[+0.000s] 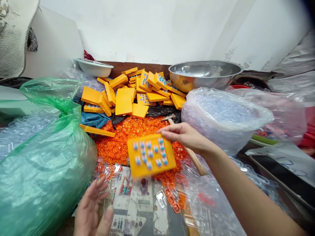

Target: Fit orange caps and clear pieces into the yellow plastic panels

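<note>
My right hand [180, 134] pinches the top right corner of a flat yellow plastic case [145, 165] dotted with small blue and white pieces. The case is tilted up above the work surface and slightly blurred. Lower left, my left hand [92, 209] is empty, its fingers apart and partly curled. Behind the held case spreads a heap of small orange plastic rings [113, 147]. A hammer [195, 160] with a wooden handle lies partly behind my right hand. Clear plastic frames [161, 199] and a few orange rings lie loose on the printed surface [137, 213].
Several similar yellow cases [124, 101] are piled at the back. A tied green bag [49, 164] bulges at left. On the right are a bag of clear pieces [221, 111], a steel bowl [206, 73] and a phone [283, 173]. A white basin [94, 68] stands at back left.
</note>
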The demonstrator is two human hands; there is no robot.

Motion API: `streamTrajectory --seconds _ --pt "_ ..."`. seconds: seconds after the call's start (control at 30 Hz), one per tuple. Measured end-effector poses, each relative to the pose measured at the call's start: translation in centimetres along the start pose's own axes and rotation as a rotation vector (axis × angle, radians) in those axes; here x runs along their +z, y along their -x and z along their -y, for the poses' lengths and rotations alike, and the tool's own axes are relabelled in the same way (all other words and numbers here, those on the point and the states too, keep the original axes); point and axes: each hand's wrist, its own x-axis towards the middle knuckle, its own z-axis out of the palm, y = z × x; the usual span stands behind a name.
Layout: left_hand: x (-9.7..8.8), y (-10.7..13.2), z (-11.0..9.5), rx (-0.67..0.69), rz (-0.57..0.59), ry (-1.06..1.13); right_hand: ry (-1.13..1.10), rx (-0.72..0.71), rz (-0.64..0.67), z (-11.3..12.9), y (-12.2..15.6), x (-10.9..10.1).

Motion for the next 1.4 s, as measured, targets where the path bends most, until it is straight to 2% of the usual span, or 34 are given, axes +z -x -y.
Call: streamTrajectory --seconds 0.03,0.1,0.17,0.23,0.3,0.33,0.4,0.47,0.53,0.6,0.7,0.77,0.87,0.93,1.0,1.1,1.2,1.3,1.4 --pt "0.5 0.1 -0.4 -0.051 0.036 0.054 0.034 -0.019 0.143 0.2 0.8 0.6" --pt "1.5 0.7 -0.8 -0.241 0.165 0.166 0.104 -0.081 0.403 0.4 1.8 2.9" --pt "2.4 1.5 -0.5 -0.476 0.273 0.276 0.177 -0.153 0.564 0.2 2.1 6.2" --pt "2.9 2.1 0.2 -0.619 0.284 0.344 0.275 -0.203 0.56 -0.3 2.0 9.1" --pt "2.9 2.3 0.8 -0.628 0.229 0.334 0.407 -0.223 0.403 -0.8 1.9 10.3" --pt "2.7 2.3 1.1 -0.602 0.207 0.292 0.481 -0.215 0.289 -1.1 2.0 10.1" --pt "2.0 2.2 1.5 -0.522 0.189 0.135 0.631 -0.147 0.024 -1.7 2.2 8.2" --pt "1.2 2.2 1.8 -0.391 0.195 -0.102 0.774 -0.009 -0.243 -2.4 2.5 4.9" --pt "0.5 2.5 2.3 -0.231 0.214 -0.335 0.883 0.158 -0.432 -3.3 2.9 1.6" --pt "0.1 3.1 3.2 -0.101 0.252 -0.482 0.932 0.293 -0.494 -4.2 3.1 -0.8" --pt "0.2 3.9 4.2 0.038 0.314 -0.556 0.901 0.382 -0.468 -5.6 2.8 -2.1" --pt "0.4 3.9 4.3 0.106 0.331 -0.593 0.84 0.393 -0.461 -6.5 2.0 -2.1" --pt "0.6 2.6 2.9 0.189 0.383 -0.715 0.681 0.373 -0.5 -7.2 0.6 -2.2" --pt "1.1 0.7 1.5 0.335 0.435 -0.834 0.523 0.342 -0.538 -6.9 0.2 -2.3" --pt "2.2 -1.7 0.2 0.518 0.436 -0.931 0.35 0.299 -0.571 -5.6 0.9 -2.3" --pt "5.3 -5.3 -0.4 0.572 0.466 -0.97 0.118 0.238 -0.551 -2.7 4.2 -1.2" --pt "8.5 -7.9 0.2 0.536 0.506 -0.994 -0.046 0.252 -0.461 -1.0 9.2 1.2" --pt "10.2 -9.3 1.1 0.496 0.542 -1.018 -0.188 0.35 -0.457 -2.3 14.1 4.0" --pt "10.3 -9.7 1.7 0.483 0.587 -1.012 -0.111 0.357 -0.427 -5.4 17.6 6.3"
